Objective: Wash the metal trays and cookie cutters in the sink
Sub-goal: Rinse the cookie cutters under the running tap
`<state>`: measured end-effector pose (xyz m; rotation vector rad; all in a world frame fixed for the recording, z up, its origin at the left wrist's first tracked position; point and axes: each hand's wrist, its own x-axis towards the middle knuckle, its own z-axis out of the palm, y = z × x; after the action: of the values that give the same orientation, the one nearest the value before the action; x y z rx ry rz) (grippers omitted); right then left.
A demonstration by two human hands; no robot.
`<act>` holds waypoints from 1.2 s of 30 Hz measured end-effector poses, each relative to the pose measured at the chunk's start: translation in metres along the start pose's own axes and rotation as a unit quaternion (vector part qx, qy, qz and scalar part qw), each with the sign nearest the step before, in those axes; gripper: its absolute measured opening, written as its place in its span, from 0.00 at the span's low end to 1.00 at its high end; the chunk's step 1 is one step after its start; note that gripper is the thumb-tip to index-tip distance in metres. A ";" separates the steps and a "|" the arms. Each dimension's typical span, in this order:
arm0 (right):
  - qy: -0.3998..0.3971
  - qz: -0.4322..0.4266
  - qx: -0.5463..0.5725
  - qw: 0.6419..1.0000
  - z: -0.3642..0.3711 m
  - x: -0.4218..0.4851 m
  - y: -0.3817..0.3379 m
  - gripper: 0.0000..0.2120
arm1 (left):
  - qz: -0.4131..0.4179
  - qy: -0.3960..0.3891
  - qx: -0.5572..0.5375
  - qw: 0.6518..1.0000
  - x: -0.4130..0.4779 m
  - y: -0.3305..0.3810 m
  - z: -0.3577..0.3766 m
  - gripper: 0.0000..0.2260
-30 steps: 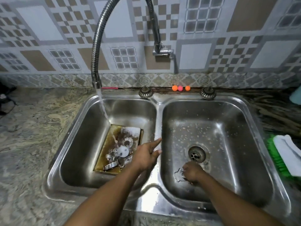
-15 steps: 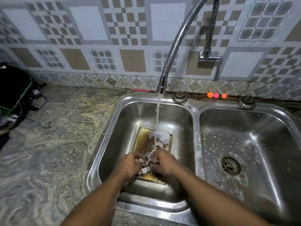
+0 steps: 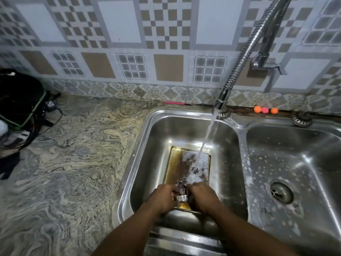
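My left hand [image 3: 162, 199] and right hand [image 3: 203, 197] curl round a cluster of cookie cutters [image 3: 181, 188] over the near edge of the metal tray [image 3: 173, 163], which lies flat in the left basin [image 3: 147, 163], with bare steel floor on either side.

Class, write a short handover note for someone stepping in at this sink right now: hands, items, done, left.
Left hand and right hand: both grip a cluster of cookie cutters over the near end of the tray.
Tray: flat in the left basin, soiled, tap water hitting its far end.
Done: nothing visibly clean.
Left: rinse cutters, scrub tray.
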<state>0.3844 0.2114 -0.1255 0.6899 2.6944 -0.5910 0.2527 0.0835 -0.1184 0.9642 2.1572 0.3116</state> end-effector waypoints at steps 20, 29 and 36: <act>0.189 -0.016 0.184 0.965 -0.155 -0.027 0.011 0.06 | 0.081 0.071 -0.315 0.943 0.012 0.085 -0.056 0.11; 0.241 -0.067 0.158 0.955 -0.167 -0.044 0.003 0.10 | 0.050 0.041 -0.488 0.871 -0.008 0.098 -0.079 0.13; 0.288 -0.100 0.178 0.936 -0.189 -0.044 -0.003 0.10 | 0.063 -0.005 -0.633 0.772 -0.018 0.119 -0.090 0.17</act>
<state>0.3855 0.2780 0.0565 0.7785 3.2650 -1.0978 0.2615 0.1592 0.0114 0.2627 1.3108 1.5517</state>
